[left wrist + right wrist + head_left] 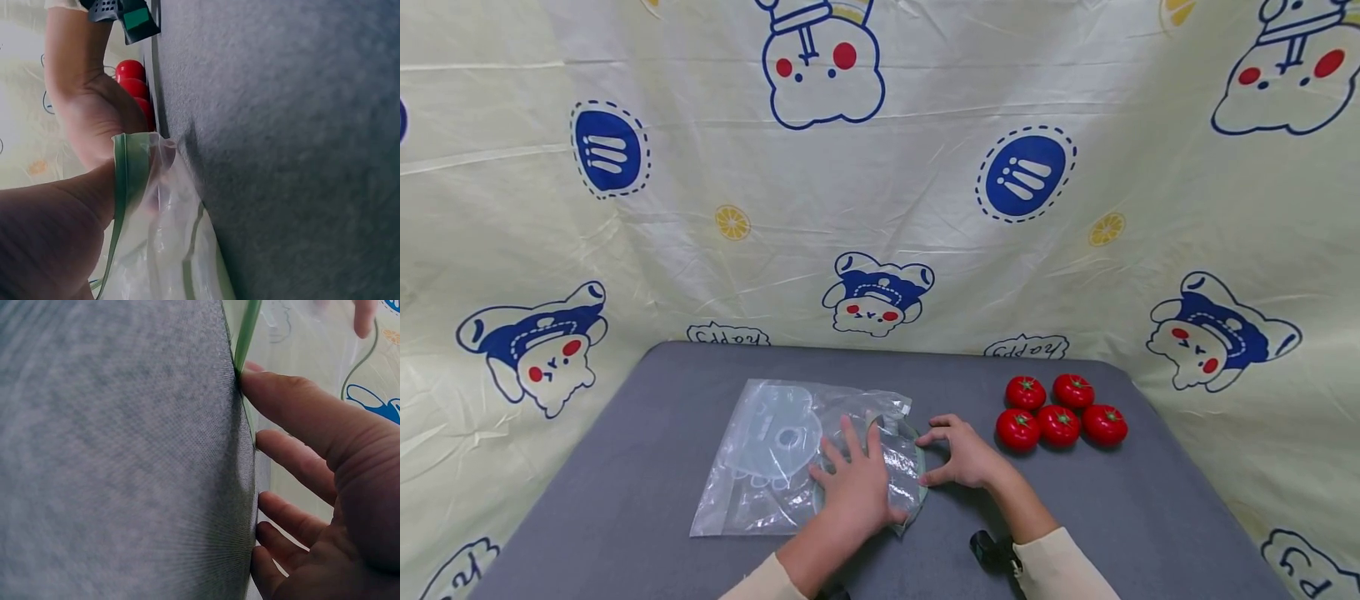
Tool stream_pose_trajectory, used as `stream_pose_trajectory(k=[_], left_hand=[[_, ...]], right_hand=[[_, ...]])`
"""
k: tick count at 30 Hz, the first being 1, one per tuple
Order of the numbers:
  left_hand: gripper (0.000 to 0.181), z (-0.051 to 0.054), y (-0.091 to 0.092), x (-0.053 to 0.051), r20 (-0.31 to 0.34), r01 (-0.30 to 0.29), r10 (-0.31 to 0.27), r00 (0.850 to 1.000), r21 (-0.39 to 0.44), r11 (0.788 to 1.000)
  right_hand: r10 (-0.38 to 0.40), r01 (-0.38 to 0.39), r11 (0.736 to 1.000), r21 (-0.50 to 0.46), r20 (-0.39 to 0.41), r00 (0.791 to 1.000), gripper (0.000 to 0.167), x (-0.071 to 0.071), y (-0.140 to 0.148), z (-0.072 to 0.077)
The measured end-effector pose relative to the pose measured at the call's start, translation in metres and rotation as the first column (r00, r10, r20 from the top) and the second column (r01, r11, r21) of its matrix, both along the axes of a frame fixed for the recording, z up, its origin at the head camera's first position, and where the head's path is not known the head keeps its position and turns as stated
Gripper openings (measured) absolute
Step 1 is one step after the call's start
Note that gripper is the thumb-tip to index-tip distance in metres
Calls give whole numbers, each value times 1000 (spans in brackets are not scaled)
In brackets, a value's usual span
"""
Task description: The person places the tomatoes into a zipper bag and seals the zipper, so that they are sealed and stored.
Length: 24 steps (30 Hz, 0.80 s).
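Observation:
A clear plastic zip bag [760, 508] with a green edge and a pale printed figure lies flat on the table. My left hand [856, 487] is spread over its right part, fingers apart; I cannot tell whether it lies on the bag or inside it. The bag's green edge crosses in front of the hand in the left wrist view. My right hand [966, 454] is at the bag's right end, fingers loosely bent, with thumb and forefinger apart. In the right wrist view, the thumb [275, 394] touches the green edge [247, 331], and the fingertips rest at the table surface.
Several red tomatoes [1060, 425] sit in a group on the grey table [647, 467], right of my right hand. A printed cream cloth [925, 183] hangs behind and beside the table. A black device [992, 550] is at the right wrist.

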<state>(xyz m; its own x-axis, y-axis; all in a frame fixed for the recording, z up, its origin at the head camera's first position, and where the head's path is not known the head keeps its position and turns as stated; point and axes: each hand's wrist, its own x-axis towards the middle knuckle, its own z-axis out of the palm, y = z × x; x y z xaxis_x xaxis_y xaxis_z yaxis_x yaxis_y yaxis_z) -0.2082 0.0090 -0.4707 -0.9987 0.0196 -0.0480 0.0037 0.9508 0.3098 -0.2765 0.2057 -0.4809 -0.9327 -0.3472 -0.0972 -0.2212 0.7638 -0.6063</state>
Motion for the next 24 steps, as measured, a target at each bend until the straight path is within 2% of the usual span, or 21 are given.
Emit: stream_pose_trajectory(k=[4, 15, 24], left_hand=[[141, 0, 1, 4, -31, 9, -9, 999, -17, 1000], [141, -4, 2, 4, -33, 6, -6, 999, -1, 1000], [141, -3, 3, 5, -24, 6, -6, 1000, 2, 1000]], right_hand=[[-13, 13, 1000, -3, 7, 1000, 49, 0, -1, 0], [-34, 34, 999, 5, 17, 999, 48, 0, -2, -1], [-43, 43, 999, 7, 15, 999, 47, 3, -2, -1]])
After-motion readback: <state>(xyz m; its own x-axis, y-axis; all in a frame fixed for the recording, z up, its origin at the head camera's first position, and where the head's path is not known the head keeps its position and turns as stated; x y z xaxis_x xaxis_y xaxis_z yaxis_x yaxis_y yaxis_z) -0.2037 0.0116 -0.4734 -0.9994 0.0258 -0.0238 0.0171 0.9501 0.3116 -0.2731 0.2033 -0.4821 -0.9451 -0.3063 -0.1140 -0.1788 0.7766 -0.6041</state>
